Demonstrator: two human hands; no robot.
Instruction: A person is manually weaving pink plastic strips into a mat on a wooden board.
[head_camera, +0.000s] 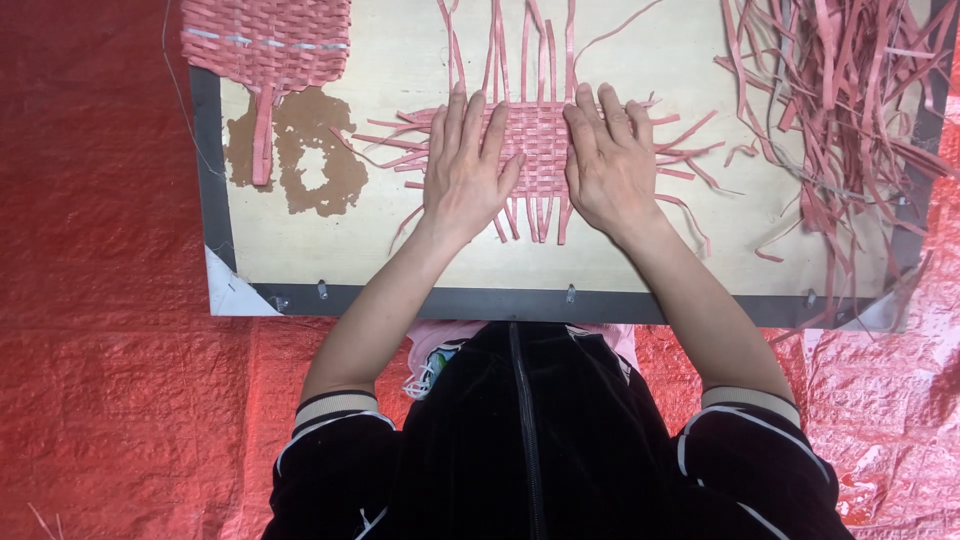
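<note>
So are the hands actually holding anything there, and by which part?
Nothing is gripped. Both the left hand and the right hand lie flat, fingers spread, pressing on the woven middle of the pink strip mat on the board.

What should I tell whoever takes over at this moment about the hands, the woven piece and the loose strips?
Left hand: flat, fingers spread, pressing the left side of the pink woven strip mat; no grip.
Right hand: flat on its right side; no grip.
Mat lies mid pale wooden board.
Done: centre patch woven.
Left: loose ends stick out all round.
Spare pink strips heaped far right; another pink woven piece at far left.
</note>
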